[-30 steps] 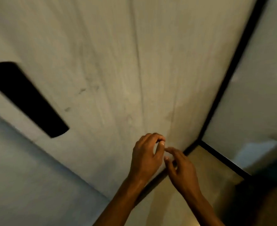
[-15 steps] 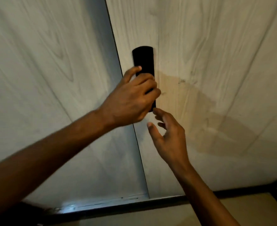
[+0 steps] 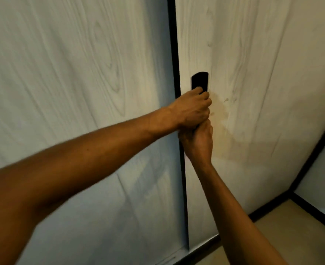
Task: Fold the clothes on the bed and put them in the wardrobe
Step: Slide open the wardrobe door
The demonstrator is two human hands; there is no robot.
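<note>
Both hands were on the dark recessed oval handle slot [image 3: 200, 81] of the right pale wood-grain wardrobe door [image 3: 263, 73]. Left hand [image 3: 191, 109] had fingers curled into the slot, gripping it. Right hand [image 3: 198, 142] sat just below, touching the left, fingers wrapped toward the door's edge; whether it hooked the slot or the edge I couldn't tell. Black gap [image 3: 177, 54] ran between this door and the left pale wood-grain panel [image 3: 71, 83], so the door looked cracked open or sliding. No clothes or bed in view; neither hand held a garment.

Judgement: step in hand was opening the wardrobe. To do it well, pull along the door's travel, load through the slot rather than fingertips on the edge, keep fingers out of the gap, and free one hand once it moves.

Versus half a second earlier: left hand then only hovered at the slot's lower end with the thumb out, right hand was spread and clear of the door. Now both were clamped. Dark seam read wider. Camera had shifted, putting the seam right of centre.
</note>
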